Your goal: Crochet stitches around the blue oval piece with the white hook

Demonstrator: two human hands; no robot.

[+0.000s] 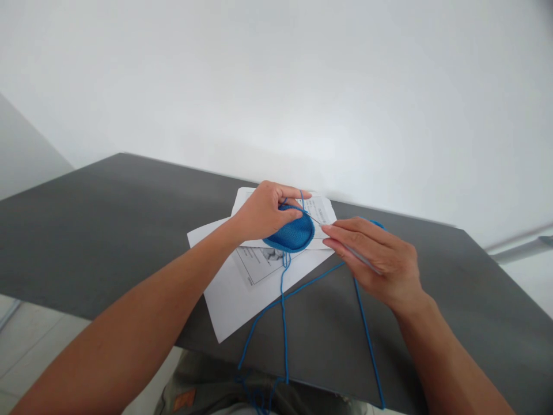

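My left hand [270,210] grips the upper edge of a rounded blue crochet piece [291,234], thumb on its face. A strand of blue yarn loops over the outstretched left index finger. From the right, my right hand [374,253] pinches a thin crochet hook [314,219], whose tip meets the top edge of the piece near my left thumb. The hook's far end shows below my right fingers. A blue yarn tail [284,311] hangs from the bottom of the piece toward the table's front edge.
Printed paper sheets [228,311] lie overlapped under my hands on the dark grey table [142,207]. More blue yarn [367,334] crosses the table and drops over the front edge to my lap. A bit of blue yarn shows behind my right hand. A white wall [276,86] stands behind.
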